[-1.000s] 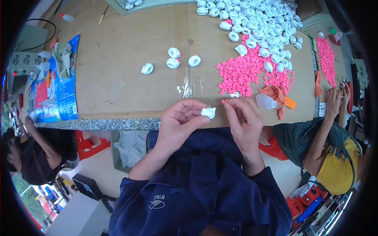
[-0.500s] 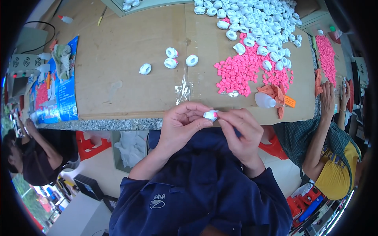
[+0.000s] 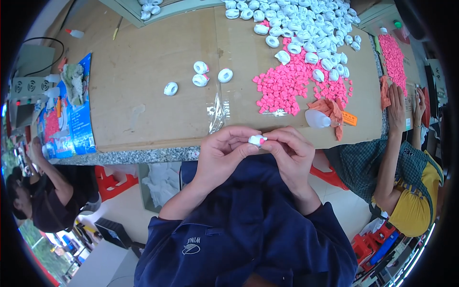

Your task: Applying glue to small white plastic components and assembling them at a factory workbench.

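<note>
Brown cardboard covers the work table, its near side ending at a speckled stone edge. Over that edge, in front of the person's body, a small white piece is held up between both hands, with a bright pink bit at its right end. The left hand grasps the white piece between thumb and fingers, the other fingers curled behind. Thumb and forefinger of the right hand come together at the pink end, touching it; whether they pinch it or only press against it, I cannot tell.

On the cardboard beyond lie four white rings, two of them side by side with pink showing on their right edges. Clear tape runs along the board nearer the hands. To the right spreads a heap of loose pink pieces, and behind and partly over it a large pile of white rings. Just beside the pink heap, a translucent bottle lies against a crumpled orange cloth.

Farther left, a blue sheet bears a greyish rag. Seated co-workers flank the person: one in yellow at right, another in dark clothing at left.
</note>
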Demonstrator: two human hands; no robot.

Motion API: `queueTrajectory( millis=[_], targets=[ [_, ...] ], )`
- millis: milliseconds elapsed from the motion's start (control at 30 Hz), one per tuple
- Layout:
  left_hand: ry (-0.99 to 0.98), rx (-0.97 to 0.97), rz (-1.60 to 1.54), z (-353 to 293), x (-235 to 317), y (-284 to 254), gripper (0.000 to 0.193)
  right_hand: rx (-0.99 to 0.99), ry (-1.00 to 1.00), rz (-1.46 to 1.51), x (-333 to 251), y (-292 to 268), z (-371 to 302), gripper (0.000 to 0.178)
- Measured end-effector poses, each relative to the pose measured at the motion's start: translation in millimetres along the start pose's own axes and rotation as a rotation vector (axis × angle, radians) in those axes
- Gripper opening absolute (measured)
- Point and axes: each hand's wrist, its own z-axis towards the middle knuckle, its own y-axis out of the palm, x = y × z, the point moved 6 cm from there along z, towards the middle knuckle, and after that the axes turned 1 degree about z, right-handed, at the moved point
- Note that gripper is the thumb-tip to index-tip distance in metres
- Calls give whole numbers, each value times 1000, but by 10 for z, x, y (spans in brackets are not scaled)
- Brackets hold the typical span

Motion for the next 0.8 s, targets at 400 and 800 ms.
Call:
queueTrajectory(
  millis=[400,800],
  targets=[
    [-147,19,-133,29,-3,24,25,575,-255,-497,-80,-1050,-76,11],
    [-153,-69,-137,-11,-68,156,24,717,-377,-505,-244,-1303,-131,9]
  ],
)
